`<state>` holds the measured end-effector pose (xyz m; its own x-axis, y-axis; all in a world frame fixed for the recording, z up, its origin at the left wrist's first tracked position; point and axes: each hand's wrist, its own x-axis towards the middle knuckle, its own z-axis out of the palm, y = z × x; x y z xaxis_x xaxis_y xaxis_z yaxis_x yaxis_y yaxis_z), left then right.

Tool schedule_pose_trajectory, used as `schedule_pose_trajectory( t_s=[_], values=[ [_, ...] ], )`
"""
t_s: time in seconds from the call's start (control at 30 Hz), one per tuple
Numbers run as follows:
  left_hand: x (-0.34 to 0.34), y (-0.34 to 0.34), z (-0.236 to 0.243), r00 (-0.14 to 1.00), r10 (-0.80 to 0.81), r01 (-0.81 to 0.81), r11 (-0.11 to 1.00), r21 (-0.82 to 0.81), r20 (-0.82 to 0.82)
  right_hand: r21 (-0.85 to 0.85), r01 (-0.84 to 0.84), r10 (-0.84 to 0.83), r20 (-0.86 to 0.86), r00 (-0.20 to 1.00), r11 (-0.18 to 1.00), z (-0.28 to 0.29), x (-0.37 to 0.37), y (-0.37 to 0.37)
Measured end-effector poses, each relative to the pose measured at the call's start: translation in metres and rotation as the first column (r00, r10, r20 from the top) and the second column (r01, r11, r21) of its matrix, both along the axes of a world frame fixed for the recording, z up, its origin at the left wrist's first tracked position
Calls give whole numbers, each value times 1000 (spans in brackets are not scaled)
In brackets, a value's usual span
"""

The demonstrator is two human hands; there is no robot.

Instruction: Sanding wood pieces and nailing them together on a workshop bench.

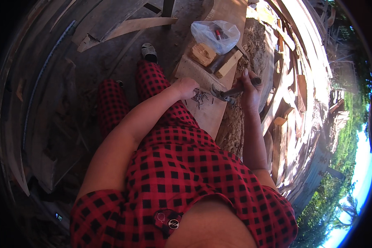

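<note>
My right hand (249, 91) grips the handle of a claw hammer (227, 94), whose metal head hangs just above a wooden plank (213, 113). A small heap of dark nails (200, 98) lies on that plank. My left hand (185, 87) rests on the plank with its fingers at the edge of the nail heap; whether it pinches a nail I cannot tell. The plank runs away from me beside my right leg in red-and-black checked cloth.
Farther along the plank lie a wooden block (203, 53), another short wood piece (228, 64) and a clear plastic bag (217, 35) with small items. Loose boards and offcuts (293, 95) pile up to the right. A sandalled foot (149, 52) rests on dusty ground.
</note>
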<state>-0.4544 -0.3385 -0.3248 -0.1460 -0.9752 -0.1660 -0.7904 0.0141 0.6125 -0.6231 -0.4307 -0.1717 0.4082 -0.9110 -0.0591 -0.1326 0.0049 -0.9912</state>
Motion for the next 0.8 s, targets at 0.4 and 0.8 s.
schedule_pose_trajectory(
  t_s=[0.4, 0.8],
  values=[
    [39, -10, 0, 804, 554, -593, 716, 367, 219, -117, -269, 245, -186, 952, 956, -21, 142, -33],
    [50, -17, -11, 867, 490, -460, 719, 521, 90, -212, -385, 272, -418, 866, 898, -23, 196, -30]
  ],
)
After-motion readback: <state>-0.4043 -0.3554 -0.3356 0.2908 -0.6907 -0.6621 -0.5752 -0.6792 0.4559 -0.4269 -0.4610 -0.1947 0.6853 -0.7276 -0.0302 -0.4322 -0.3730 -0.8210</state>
